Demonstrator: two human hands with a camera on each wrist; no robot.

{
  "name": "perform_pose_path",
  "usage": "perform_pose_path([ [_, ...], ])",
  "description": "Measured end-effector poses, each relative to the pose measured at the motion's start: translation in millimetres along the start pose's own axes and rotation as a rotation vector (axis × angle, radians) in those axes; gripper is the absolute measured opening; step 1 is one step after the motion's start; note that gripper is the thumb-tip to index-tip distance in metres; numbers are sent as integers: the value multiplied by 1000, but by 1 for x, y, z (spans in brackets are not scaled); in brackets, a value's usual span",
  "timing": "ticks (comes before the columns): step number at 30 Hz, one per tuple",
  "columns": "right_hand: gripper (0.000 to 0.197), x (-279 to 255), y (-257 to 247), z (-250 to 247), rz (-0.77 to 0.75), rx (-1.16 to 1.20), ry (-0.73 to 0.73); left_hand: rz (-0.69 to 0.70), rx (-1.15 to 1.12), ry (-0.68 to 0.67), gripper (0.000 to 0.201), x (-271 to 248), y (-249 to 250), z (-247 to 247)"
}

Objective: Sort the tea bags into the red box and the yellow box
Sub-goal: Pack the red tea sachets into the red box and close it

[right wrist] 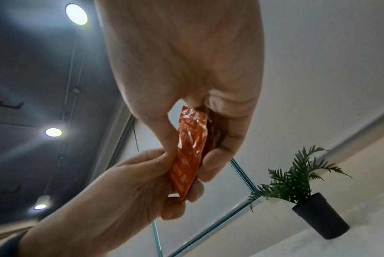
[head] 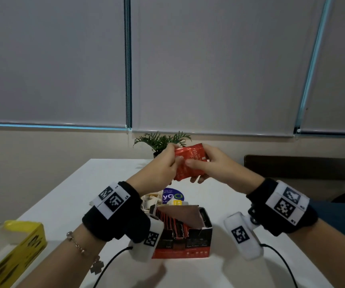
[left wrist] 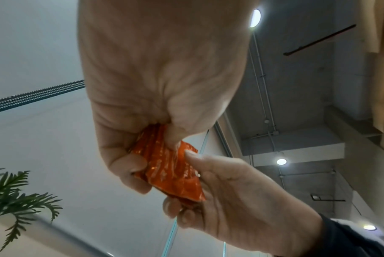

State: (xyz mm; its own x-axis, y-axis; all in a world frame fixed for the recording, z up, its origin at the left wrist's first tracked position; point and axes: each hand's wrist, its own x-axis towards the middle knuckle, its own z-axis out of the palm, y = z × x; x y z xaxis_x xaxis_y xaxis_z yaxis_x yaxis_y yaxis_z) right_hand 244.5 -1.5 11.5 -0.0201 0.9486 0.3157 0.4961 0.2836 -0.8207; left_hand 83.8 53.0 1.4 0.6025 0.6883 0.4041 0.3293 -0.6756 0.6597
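Head view: red tea-bag sachets point(head: 190, 163) held up in the air above the white table point(head: 219, 196), gripped from both sides. Left hand point(head: 159, 169) curled round the left edge, thumb across the front; right hand point(head: 211, 165) pinching the right side, thumb on the front, fingertips showing below the bottom edge. Hard to count the sachets from here. Below the hands, the red box point(head: 185, 233) standing open on the table, a row of red sachets upright inside, its left side hidden behind the left wrist camera. Yellow box point(head: 11, 248) at the near left, cut off by the frame edge. A few pale and yellow tea bags point(head: 175, 203) behind the red box, mostly hidden and too small to read. Potted plant point(head: 163, 142) at the far table edge, pot largely covered by the left hand.

Left wrist view: left hand point(left wrist: 155, 87) seen from below, fingers and thumb closed on the top of a small stack of red sachets point(left wrist: 173, 170); right hand point(left wrist: 237, 196) gripping the lower end. Exact count of sachets unclear.

Right wrist view: right hand point(right wrist: 186, 69) with thumb and fingers clamped on the red sachets point(right wrist: 188, 153), seen edge-on; left hand point(right wrist: 120, 187) holding the lower part. Print on the wrappers blurred.
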Motion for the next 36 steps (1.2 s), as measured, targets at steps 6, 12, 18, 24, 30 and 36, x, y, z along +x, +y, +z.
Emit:
perform_pose_path([
  [6, 22, -8, 6, -6, 15, -6, -27, 72, 123, -70, 11, -6, 1, 2],
  [12, 23, -16, 18, -14, 46, 43, 8, 81, 69, -107, 23, -4, 3, 12],
  [18, 18, -23, 30, -22, 42, 18, 40, -16, -165, -169, 38, -5, 5, 26],
  [24, 18, -30, 44, -25, 150, 30, 32, -203, 108, -238, 50, 1, 2, 1],
  [30, 11, -34, 41, -23, 265, 63, -17, -214, 788, -670, 55, 0, 10, -17],
  [36, 20, -34, 32, -22, 277, 41, -15, -118, 920, -929, 89, -13, -6, 15],
])
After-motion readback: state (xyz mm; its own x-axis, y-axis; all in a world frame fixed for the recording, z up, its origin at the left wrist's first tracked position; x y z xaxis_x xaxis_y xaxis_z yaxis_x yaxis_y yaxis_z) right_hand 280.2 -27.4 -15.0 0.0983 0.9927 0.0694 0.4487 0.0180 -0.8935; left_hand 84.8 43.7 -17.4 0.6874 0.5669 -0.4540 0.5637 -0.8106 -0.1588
